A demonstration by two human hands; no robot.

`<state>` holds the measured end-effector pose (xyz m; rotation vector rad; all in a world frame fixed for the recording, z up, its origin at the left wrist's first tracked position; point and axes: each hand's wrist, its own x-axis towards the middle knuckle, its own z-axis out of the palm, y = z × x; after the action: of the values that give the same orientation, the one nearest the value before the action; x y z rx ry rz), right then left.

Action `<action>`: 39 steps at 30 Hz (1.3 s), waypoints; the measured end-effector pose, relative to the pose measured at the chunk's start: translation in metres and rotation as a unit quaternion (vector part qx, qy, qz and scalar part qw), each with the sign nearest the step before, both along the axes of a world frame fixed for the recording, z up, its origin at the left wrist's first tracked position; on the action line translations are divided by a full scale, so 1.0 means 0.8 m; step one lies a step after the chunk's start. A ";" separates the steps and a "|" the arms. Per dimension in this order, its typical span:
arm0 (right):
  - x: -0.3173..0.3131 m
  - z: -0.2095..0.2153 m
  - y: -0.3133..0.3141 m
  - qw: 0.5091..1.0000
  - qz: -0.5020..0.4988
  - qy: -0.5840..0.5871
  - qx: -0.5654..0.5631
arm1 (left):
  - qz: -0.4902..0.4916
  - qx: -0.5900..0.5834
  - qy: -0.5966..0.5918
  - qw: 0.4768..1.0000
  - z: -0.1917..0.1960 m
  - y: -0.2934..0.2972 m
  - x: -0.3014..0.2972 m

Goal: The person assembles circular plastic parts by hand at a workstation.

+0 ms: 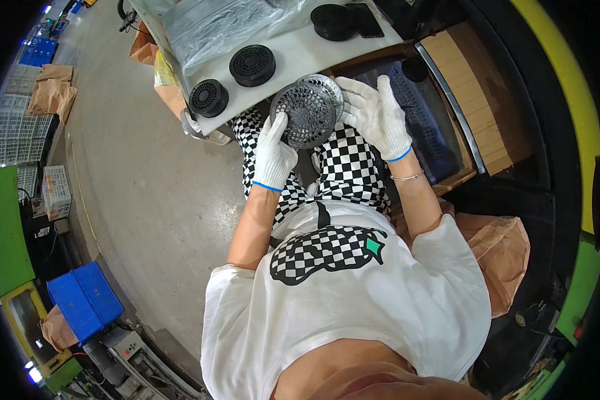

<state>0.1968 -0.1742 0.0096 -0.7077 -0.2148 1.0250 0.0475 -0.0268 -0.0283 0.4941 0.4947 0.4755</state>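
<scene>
My left hand (275, 155), in a white glove with a blue cuff, grips a dark round perforated disc (307, 117) by its near left edge, thumb on top. Partly behind that disc shows a lighter grey perforated disc (331, 88). My gloved right hand (378, 115) is at the lighter disc's right edge, its fingers stretched out and its thumb standing apart. Whether its fingertips bear any of the lighter disc's weight is not visible. Both discs are held above my lap, at the front edge of the white table (290, 57).
Stacks of black round perforated parts stand on the table: a small one (209, 98), a larger one (252, 65) and another (333, 22) beside a flat dark rectangle (365, 20). Clear plastic sheeting (213, 30) covers the back. An open drawer-like tray (423, 127) lies to my right.
</scene>
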 end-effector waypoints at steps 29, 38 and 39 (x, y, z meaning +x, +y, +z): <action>-0.026 -0.030 0.009 0.810 -0.011 -0.509 -0.290 | 0.028 0.014 -0.001 1.000 -0.013 0.005 -0.007; -0.023 -0.031 0.013 0.886 -0.018 -0.426 -0.182 | -0.005 -0.012 -0.008 1.000 -0.002 0.000 0.005; -0.023 -0.030 0.014 0.900 -0.017 -0.406 -0.157 | -0.035 -0.001 -0.034 0.999 0.001 0.000 0.009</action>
<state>0.1787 -0.1633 -0.0144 -1.4141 -0.7673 0.6816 0.0551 -0.0270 -0.0278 0.4910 0.4120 0.4236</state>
